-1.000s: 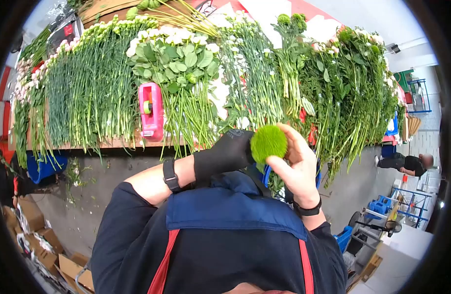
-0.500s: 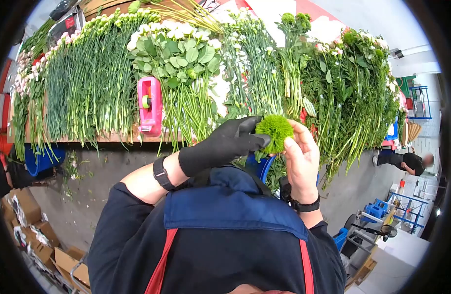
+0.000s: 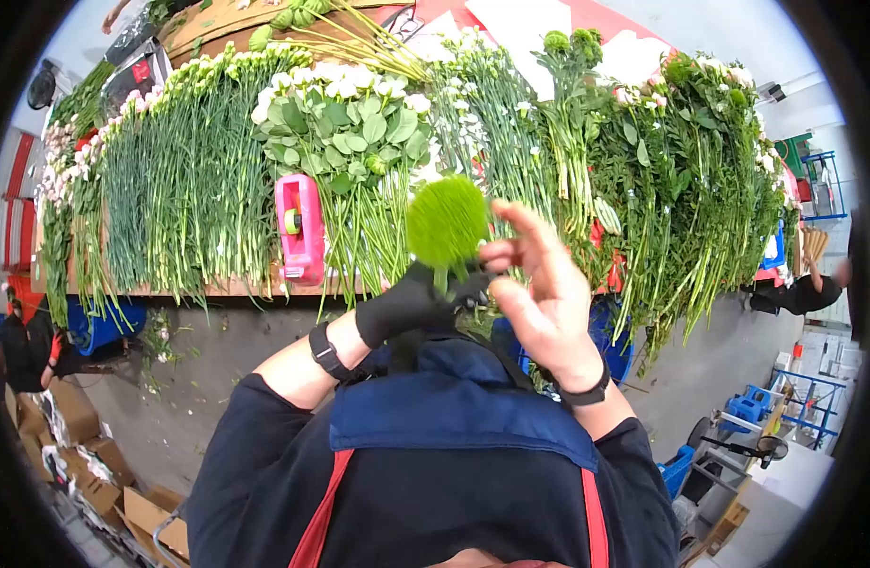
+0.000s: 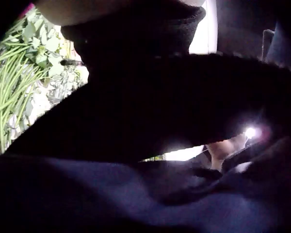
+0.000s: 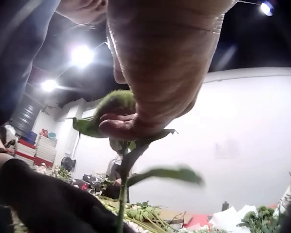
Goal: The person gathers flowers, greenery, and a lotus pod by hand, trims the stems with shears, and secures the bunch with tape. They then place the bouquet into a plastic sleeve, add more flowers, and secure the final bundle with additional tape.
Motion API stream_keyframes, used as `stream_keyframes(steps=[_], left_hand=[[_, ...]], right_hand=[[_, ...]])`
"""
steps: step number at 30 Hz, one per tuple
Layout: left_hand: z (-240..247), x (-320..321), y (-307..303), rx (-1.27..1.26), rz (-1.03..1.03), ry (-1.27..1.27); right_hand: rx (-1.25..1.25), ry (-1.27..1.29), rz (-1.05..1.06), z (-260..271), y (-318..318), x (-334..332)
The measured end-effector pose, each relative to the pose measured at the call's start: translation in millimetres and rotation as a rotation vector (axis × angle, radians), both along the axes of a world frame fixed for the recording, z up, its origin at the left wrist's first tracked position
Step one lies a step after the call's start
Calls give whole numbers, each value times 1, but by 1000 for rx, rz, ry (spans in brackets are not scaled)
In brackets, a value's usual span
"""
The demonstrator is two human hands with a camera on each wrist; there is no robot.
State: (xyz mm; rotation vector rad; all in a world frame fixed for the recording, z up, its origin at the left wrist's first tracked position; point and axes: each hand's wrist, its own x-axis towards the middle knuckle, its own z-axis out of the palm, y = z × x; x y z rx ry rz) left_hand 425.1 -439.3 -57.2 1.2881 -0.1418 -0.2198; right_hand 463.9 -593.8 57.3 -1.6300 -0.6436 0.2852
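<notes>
A round, fuzzy green flower head (image 3: pixel 444 222) stands upright on its stem in front of my chest. My left hand (image 3: pixel 425 293), in a black glove, grips the stem just below the head. My bare right hand (image 3: pixel 534 284) is beside the head on the right, its fingers loosely spread and one fingertip at the leaves under the head. From the right wrist view the flower head (image 5: pixel 117 103) sits by my right hand's fingertips (image 5: pixel 123 127), with the leafy stem (image 5: pixel 122 204) running down to the black glove (image 5: pixel 43 199). The left wrist view shows mostly the dark glove (image 4: pixel 150 97).
A wooden bench (image 3: pixel 217 284) ahead carries several bunches of cut flowers and greenery (image 3: pixel 359 123). A pink tape dispenser (image 3: pixel 300 230) stands on its front edge. A blue bucket (image 3: pixel 99 322) and cardboard boxes (image 3: pixel 85 454) sit on the floor at left. Another person (image 3: pixel 804 293) bends at right.
The flower has risen from chest level to in front of the bench. My left hand slid down to the stem, and my right hand let go of the head and spread its fingers.
</notes>
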Motion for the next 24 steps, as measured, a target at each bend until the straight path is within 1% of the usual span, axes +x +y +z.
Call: stream_keyframes(steps=[1, 2, 3, 4, 5, 6, 7, 9, 10, 12, 13, 15, 17, 19, 21, 23, 24], left_hand=[[12, 1, 9, 104, 14, 153], [8, 0, 14, -254, 34, 170], [39, 3, 24, -157, 93, 236], [38, 3, 33, -225, 147, 219], [36, 1, 43, -291, 202, 203], [34, -2, 54, -270, 215, 204], [29, -1, 55, -202, 280, 141], [19, -4, 52, -66, 409, 23], [25, -7, 41, -170, 470, 179], [17, -18, 34, -275, 346, 307], [12, -20, 32, -327, 285, 366], [6, -22, 39, -274, 394, 360], [5, -24, 55, -270, 513, 340], [8, -26, 59, -286, 540, 348], [6, -27, 59, -308, 532, 378], [-3, -29, 51, -297, 533, 410], [-3, -28, 46, -289, 519, 425]], right_hand=[[-90, -141, -109, -13, -7, 10], [-188, -239, -123, -27, -16, 19], [-286, -340, -135, -43, -27, 28], [-362, -213, -23, -66, -40, 30], [-373, 30, 96, -91, -50, 25], [-472, 61, 188, -95, -52, 15], [-458, 129, 289, -106, -53, 9], [-480, 456, 273, -127, -50, -5], [-459, 449, 282, -134, -43, -7], [-418, 432, 295, -144, -33, -8], [-475, 445, 400, -147, -34, -3], [-583, 464, 610, -153, -41, 11], [-472, 214, 734, -158, -50, 37], [-477, 264, 444, -165, -39, 79], [-594, 91, 69, -178, -12, 124], [-716, -143, -30, -216, 9, 159], [-919, -120, 25, -219, 23, 169]])
